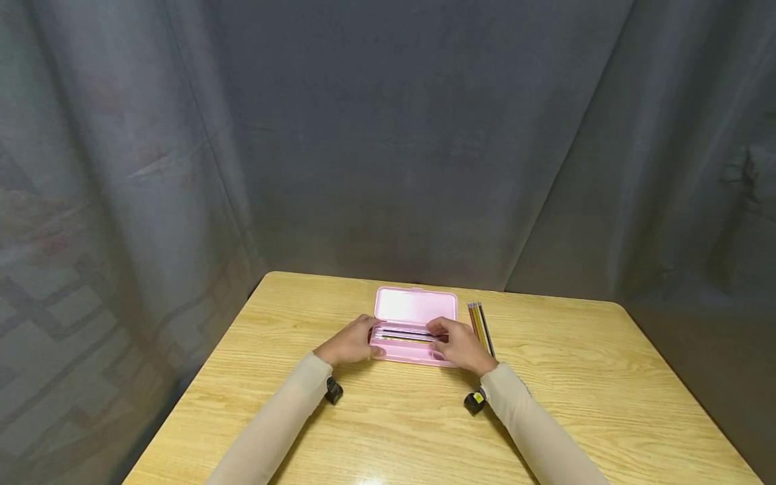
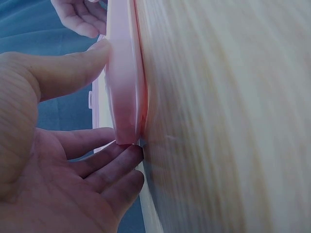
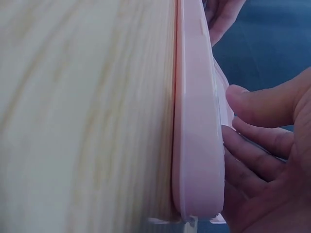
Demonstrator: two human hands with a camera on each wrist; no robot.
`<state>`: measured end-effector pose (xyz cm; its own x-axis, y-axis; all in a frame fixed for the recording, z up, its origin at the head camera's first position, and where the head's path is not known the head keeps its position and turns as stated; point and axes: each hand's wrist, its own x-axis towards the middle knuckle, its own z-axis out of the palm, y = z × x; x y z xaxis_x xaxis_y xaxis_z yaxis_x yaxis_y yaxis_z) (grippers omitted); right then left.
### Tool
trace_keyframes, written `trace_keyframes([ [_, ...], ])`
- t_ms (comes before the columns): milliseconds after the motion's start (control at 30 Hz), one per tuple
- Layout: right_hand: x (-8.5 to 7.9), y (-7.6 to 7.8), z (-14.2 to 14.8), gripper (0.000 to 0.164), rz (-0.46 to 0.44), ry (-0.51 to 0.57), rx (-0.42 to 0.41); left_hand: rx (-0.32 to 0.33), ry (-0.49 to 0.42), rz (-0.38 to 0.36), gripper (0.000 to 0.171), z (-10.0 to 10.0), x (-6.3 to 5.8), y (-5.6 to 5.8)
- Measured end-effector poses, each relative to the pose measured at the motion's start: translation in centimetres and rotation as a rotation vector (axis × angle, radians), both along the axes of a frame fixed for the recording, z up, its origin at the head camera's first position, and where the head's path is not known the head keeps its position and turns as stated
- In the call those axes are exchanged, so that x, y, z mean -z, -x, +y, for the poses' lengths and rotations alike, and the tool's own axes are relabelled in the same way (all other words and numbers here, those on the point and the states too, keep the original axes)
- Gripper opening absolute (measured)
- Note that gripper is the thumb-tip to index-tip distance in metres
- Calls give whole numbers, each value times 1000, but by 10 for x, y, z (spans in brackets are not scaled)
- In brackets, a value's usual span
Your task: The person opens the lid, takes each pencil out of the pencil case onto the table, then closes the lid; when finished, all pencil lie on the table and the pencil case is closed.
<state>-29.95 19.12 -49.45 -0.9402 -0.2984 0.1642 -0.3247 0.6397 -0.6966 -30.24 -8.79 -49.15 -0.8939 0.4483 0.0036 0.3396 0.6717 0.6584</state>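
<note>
A pink pencil case (image 1: pixel 400 351) lies on the table with its lid (image 1: pixel 415 306) raised at the back. Several pencils (image 1: pixel 400 337) lie lengthwise inside it. My left hand (image 1: pixel 353 341) holds the case's left end, the thumb on the front rim and the fingers curled about the end, as the left wrist view shows. My right hand (image 1: pixel 462 345) reaches over the right end, thumb and fingertips at the pencils' right ends. In the right wrist view, the case's wall (image 3: pixel 199 145) partly hides those fingers, so whether they pinch a pencil is unclear.
More pencils (image 1: pixel 478 323) lie in a bundle on the wooden table (image 1: pixel 388 431), just right of the case and partly behind my right hand. Grey curtains (image 1: pixel 388 148) hang behind the table and along both sides.
</note>
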Motion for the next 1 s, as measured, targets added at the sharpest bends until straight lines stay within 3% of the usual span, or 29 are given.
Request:
trace_keyframes([
  [467, 2, 1, 0, 27, 11, -62, -16, 3, -16, -4, 76, 0, 1, 1],
  [1000, 0, 3, 2, 29, -7, -108, -67, 4, 25, -15, 78, 0, 0, 0],
])
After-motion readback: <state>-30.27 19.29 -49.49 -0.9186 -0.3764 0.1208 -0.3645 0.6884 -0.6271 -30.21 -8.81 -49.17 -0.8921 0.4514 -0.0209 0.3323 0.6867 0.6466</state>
